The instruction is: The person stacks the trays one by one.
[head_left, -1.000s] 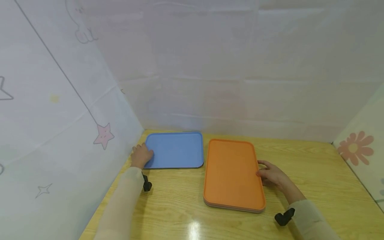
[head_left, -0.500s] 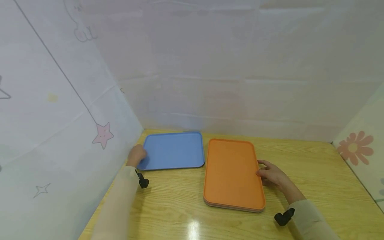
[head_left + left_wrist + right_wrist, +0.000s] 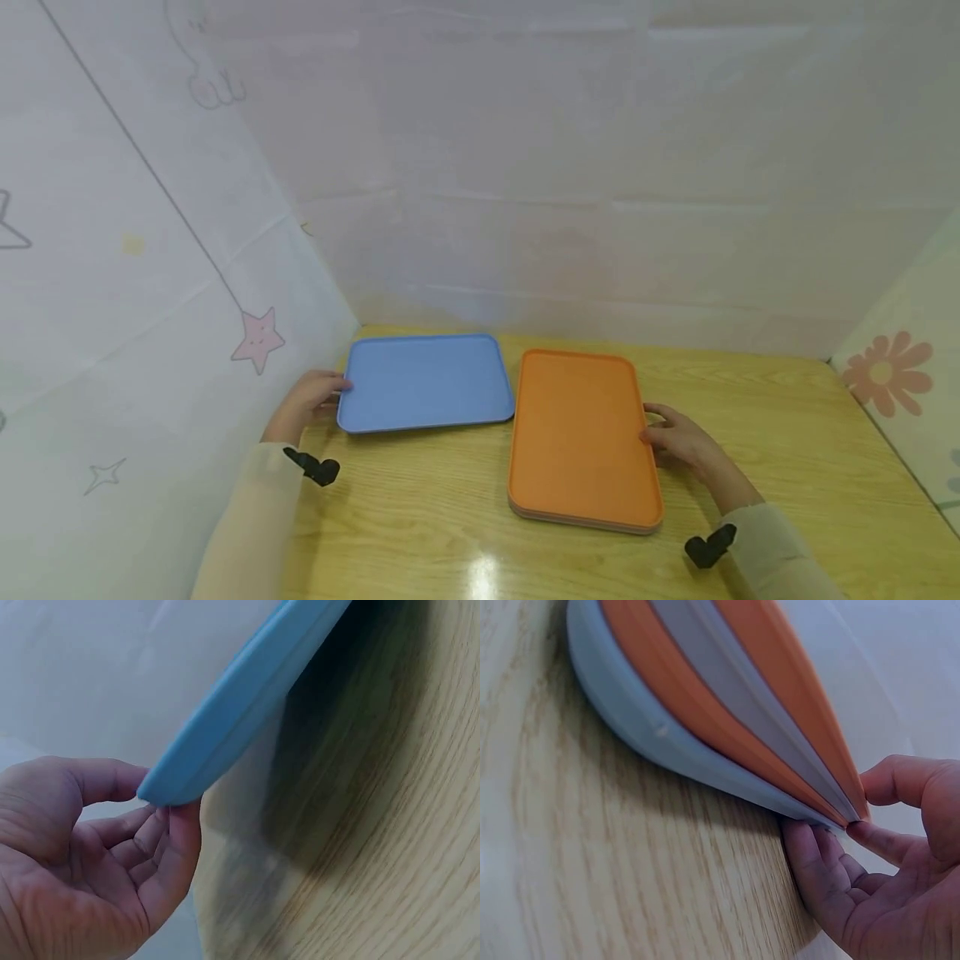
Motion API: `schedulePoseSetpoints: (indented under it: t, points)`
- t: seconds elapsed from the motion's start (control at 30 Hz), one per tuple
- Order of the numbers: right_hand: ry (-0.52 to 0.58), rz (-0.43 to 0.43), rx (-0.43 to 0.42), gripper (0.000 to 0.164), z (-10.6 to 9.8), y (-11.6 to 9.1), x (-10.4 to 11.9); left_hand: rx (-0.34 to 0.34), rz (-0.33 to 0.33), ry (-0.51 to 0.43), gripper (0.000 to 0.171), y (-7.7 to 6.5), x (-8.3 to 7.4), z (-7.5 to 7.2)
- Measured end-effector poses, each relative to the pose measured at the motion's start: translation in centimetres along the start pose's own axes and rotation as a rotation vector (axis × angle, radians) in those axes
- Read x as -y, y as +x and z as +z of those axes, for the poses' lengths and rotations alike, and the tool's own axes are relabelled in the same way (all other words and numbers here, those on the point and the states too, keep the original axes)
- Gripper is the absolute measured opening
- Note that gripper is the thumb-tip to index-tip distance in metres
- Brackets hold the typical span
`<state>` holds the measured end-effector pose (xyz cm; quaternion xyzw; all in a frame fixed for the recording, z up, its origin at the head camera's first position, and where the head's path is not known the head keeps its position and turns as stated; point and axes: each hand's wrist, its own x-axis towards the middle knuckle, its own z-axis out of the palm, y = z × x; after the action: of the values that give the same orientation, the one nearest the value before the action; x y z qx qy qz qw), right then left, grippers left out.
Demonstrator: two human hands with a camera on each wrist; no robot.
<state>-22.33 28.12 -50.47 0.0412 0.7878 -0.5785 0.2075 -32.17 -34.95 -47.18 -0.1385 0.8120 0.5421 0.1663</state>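
My left hand pinches the left short edge of a blue tray, thumb at the rim and fingers curled beneath. In the left wrist view that end of the tray is raised, with its shadow on the wood. At the right, an orange tray tops a stack of several trays. My right hand grips the stack's right long edge. In the right wrist view, orange and grey layers lie over a pale blue-grey bottom tray, the thumb at the top rim and fingertips at the lower edge.
Both trays lie over a wooden table. A pale cloth wall stands behind it, with printed side walls at left and right. The blue tray's right end sits close beside the orange stack.
My left hand has moved left, from over the blue tray's corner to its left edge, and that end has shifted left and risen. The right hand and the stack have stayed put.
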Motion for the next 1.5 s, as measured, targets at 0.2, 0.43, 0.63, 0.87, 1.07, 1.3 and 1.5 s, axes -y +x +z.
schedulePoseSetpoints:
  t: [0.2, 0.43, 0.63, 0.87, 1.07, 1.3, 1.5]
  points:
    - [0.027, -0.004, -0.002, 0.079, 0.1, -0.2, -0.1, 0.043, 0.065, -0.054, 0.070, -1.3, 0.2, -0.5]
    - [0.026, -0.020, 0.023, 0.079, -0.2, -0.5, 0.0, 0.013, 0.127, -0.047, 0.069, -3.2, 0.5, -0.7]
    - [0.055, -0.015, 0.030, 0.079, -0.3, -0.5, -0.1, -0.050, 0.137, -0.084, 0.069, -4.8, 0.5, -0.7]
    - [0.029, -0.023, -0.009, 0.075, -0.2, -0.8, 0.1, -0.064, 0.188, -0.154, 0.065, -6.1, 0.0, 0.4]
    - [-0.132, -0.112, -0.185, 0.065, 0.5, -1.6, 2.0, -0.051, 0.213, -0.204, 0.063, -6.7, -1.0, 2.4]
    - [-0.043, -0.200, -0.230, 0.057, 2.0, -2.6, 4.2, -0.022, 0.246, -0.237, 0.060, -7.2, -2.3, 5.0]
    - [0.160, -0.257, -0.183, 0.053, 5.2, -3.3, 5.6, 0.030, 0.288, -0.296, 0.060, -7.4, -3.2, 7.4]
